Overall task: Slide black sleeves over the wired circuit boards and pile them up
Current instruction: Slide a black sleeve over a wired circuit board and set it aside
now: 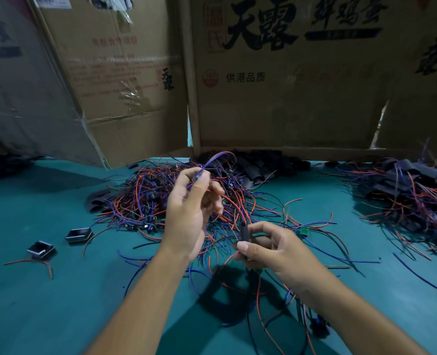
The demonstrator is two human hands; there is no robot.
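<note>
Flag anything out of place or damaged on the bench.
Two small black square housings lie apart from the central tangle of red and blue wires, on the green table at left. The brown cardboard backdrop is torn at its lower edge.

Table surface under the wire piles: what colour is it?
Teal green, plain; the table shows best in the head view, the only one.

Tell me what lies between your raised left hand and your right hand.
Head view: red and blue wires run from left hand down into the black sleeve pinched by right hand.
</note>
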